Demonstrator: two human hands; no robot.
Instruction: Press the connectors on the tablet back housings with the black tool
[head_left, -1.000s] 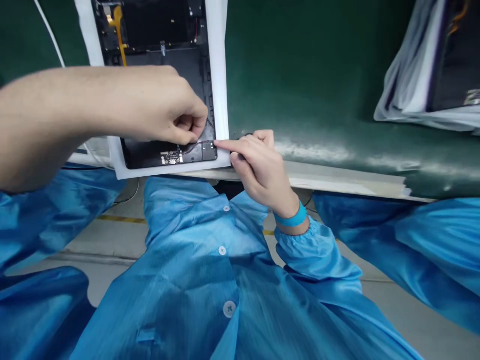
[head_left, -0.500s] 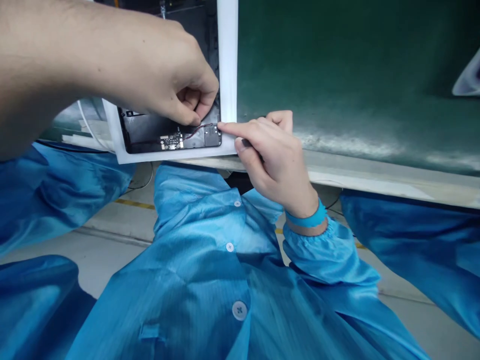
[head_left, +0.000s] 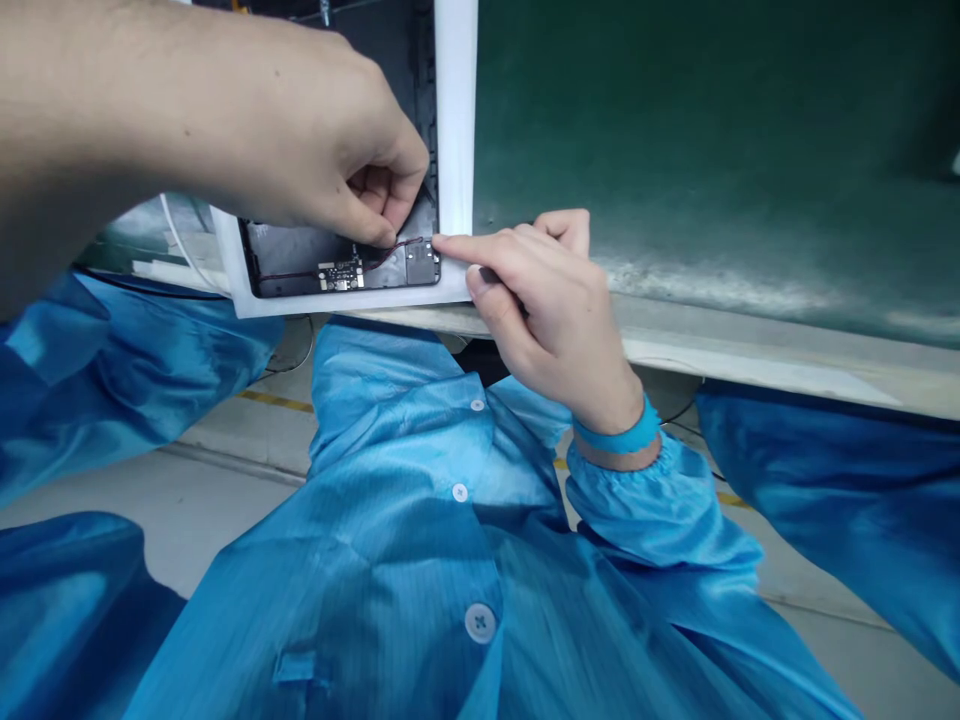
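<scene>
My left hand [head_left: 367,190] reaches over an opened tablet-like device housing [head_left: 277,250], its thumb and forefinger pinched together on a thin dark-red wire [head_left: 381,262]. This wire runs between a small circuit board [head_left: 341,275] and a square black part [head_left: 421,264] in the housing's near right corner. The outstretched forefinger of my right hand [head_left: 544,300] touches the edge by that black part. Its other fingers are curled, and a small dark thing [head_left: 487,275] shows by the thumb; I cannot make out what it is. My left hand hides part of the housing.
The housing lies in a white frame [head_left: 455,130] at the near edge of a green work surface [head_left: 712,150]. A white cable [head_left: 176,240] runs at the left. Blue-clothed people sit on both sides, a sleeve or leg [head_left: 825,470] showing at the right.
My left hand has shifted slightly left and up in the picture, still pinching by the wire. My right forefinger stays at the black part. The view has moved a little.
</scene>
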